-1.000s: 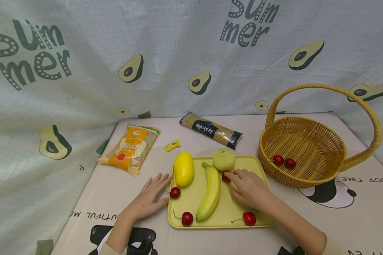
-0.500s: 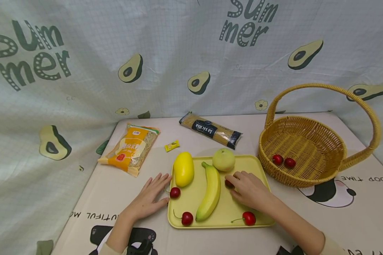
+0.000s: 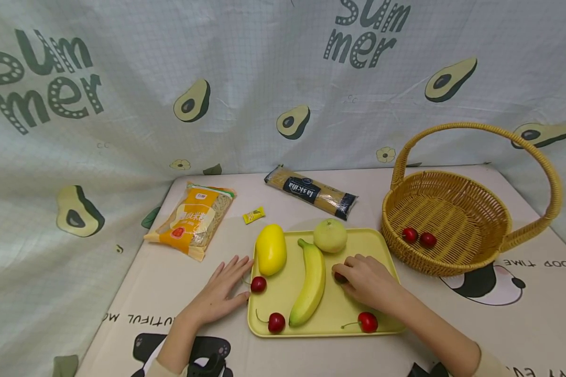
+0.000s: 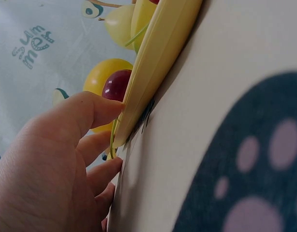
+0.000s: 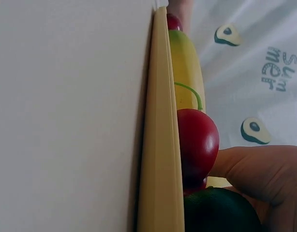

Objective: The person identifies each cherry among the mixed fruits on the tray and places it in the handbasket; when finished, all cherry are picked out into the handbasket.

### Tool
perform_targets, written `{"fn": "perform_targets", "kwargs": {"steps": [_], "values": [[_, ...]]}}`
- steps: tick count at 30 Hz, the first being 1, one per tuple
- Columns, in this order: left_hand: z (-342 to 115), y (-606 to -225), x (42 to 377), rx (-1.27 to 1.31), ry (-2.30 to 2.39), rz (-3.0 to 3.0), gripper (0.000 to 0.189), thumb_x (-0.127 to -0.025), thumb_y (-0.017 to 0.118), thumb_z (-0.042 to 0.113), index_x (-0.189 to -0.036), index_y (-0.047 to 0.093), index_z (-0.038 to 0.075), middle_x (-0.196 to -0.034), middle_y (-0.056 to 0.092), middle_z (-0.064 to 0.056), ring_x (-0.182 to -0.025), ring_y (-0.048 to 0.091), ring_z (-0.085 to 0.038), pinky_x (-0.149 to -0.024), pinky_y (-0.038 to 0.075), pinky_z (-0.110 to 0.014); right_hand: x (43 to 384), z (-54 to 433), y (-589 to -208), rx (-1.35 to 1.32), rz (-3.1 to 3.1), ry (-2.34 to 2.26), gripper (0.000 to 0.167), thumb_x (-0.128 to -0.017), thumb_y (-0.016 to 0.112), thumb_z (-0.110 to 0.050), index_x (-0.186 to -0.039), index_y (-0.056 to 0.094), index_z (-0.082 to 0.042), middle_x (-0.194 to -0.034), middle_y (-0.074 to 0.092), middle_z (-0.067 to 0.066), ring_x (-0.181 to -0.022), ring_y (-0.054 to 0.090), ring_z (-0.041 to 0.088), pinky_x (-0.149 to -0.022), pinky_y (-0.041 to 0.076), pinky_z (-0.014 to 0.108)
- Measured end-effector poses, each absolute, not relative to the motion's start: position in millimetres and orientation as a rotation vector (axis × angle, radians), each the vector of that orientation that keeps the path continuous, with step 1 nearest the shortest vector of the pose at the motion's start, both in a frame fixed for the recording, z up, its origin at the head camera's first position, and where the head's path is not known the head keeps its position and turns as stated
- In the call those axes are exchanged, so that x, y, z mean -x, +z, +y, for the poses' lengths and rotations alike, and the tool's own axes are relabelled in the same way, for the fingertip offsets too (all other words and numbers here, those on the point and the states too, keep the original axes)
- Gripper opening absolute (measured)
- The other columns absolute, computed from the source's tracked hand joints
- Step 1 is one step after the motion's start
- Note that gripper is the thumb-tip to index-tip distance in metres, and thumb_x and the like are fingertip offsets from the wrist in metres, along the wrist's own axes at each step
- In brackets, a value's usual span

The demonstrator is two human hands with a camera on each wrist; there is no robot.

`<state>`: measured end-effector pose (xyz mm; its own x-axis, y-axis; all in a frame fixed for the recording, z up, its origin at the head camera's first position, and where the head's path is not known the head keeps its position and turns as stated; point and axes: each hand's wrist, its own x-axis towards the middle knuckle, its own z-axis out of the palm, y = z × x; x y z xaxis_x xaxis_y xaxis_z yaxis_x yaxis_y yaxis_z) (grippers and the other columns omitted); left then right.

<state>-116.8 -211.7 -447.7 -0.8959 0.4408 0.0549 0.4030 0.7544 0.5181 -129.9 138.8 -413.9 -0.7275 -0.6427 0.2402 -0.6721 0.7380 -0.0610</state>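
Observation:
My right hand [image 3: 368, 280] pinches a dark red cherry [image 3: 340, 278] above or on the yellow tray [image 3: 330, 335], right of the banana [image 3: 308, 283]; the fingers hide most of it. A dark green round thing [image 5: 221, 212] sits close under that hand in the right wrist view. Nearer me, a red cherry [image 3: 368, 322] with a green stem lies on the tray. My left hand [image 3: 219, 293], fingers spread, touches the tray's left rim. Beside it are a cherry [image 3: 258, 284], a yellow mango-like fruit [image 3: 271, 250] and another cherry [image 3: 276, 323].
A round green fruit [image 3: 330, 235] sits at the tray's back. The handled wicker basket [image 3: 448, 262] at right holds two cherries [image 3: 418, 237]. Behind the tray lie a grain bag [image 3: 195, 220], a small yellow packet [image 3: 253, 215] and a pasta pack [image 3: 311, 191].
The right fingers have closed around the dark cherry, which has shifted slightly toward me and away from the green fruit. My left hand has stayed at the tray's rim.

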Motion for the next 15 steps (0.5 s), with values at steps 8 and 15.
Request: {"fn": "perform_targets", "kwargs": {"steps": [8, 15], "values": [[-211.6, -447.3, 116.3, -0.685, 0.823, 2.868, 0.066, -0.085, 0.057, 0.038, -0.144, 0.032, 0.020, -0.148, 0.027, -0.002, -0.138, 0.016, -0.022, -0.111, 0.005, -0.046, 126.9, 139.1, -405.0, -1.010, -2.718, 0.209, 0.023, -0.073, 0.070, -0.014, -0.096, 0.066, -0.014, -0.076, 0.056, 0.000, -0.064, 0.048, 0.017, -0.051, 0.038, 0.026], [-211.1, -446.4, 116.7, -0.679, 0.820, 2.872, 0.066, -0.085, 0.056, 0.037, -0.144, 0.032, 0.020, -0.148, 0.027, -0.001, -0.138, 0.016, -0.022, -0.111, 0.006, -0.046, 125.9, 143.2, -396.2, -0.995, -2.695, 0.171, 0.025, -0.075, 0.073, -0.015, -0.099, 0.067, -0.014, -0.082, 0.060, 0.004, -0.070, 0.053, 0.020, -0.057, 0.044, 0.030]]}}
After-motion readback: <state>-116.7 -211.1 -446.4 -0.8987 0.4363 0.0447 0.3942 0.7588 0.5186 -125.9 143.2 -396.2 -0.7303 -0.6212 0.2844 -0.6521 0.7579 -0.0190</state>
